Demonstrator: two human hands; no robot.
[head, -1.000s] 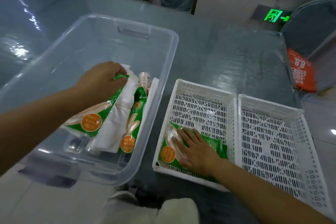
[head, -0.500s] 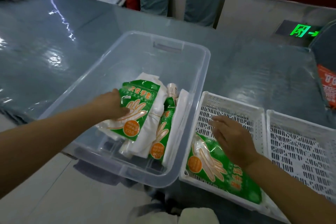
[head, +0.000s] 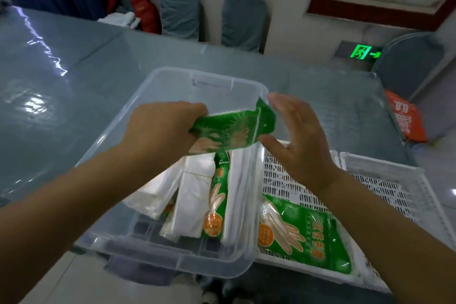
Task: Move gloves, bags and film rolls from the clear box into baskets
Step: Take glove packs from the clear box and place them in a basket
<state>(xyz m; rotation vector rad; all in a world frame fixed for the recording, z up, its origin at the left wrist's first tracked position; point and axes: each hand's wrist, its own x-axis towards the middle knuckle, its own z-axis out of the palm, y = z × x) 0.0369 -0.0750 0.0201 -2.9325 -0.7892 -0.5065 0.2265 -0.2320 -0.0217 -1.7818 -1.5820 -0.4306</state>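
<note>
While L hand [head: 160,128] pinches glove pack [head: 234,128], R fingers [head: 283,111] beside

We count three green glove packs: one [head: 234,131] held up over the clear box [head: 158,249], one [head: 217,195] standing in it, one [head: 303,237] lying in the near basket. White baskets: two [head: 276,175] [head: 385,180]. Clear boxes: one. White folded bags [head: 195,195] in the box: several, exact count unclear. Hands: two [head: 162,128] [head: 301,140].

Two bare, sleeveless forearms, ringless fingers [head: 281,106].
</note>
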